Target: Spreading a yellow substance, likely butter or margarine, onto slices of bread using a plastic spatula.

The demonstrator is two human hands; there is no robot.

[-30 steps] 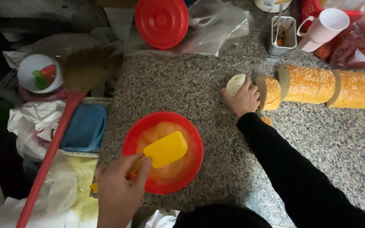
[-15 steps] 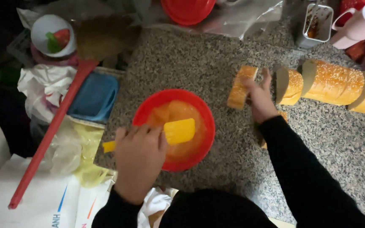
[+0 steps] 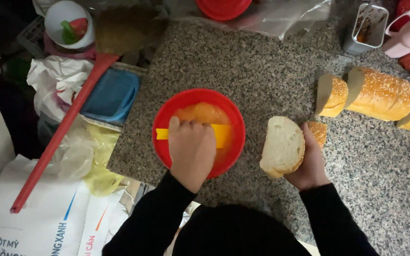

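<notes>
— Hands first: what is each one doing?

— The left hand is closing around a yellow spatula, holding it flat across a red bowl of orange spread. The right hand is gripping a cut bread piece, its pale crumb face turning up toward the camera.

— Where is the bowl sitting?

— It is resting on the speckled granite tabletop, just beside the held bread.

— Anything else lying nearby?

— A sesame loaf, sliced into sections, is lying at the far right. A red-handled broom is leaning over a blue container off the tabletop's left edge.
</notes>
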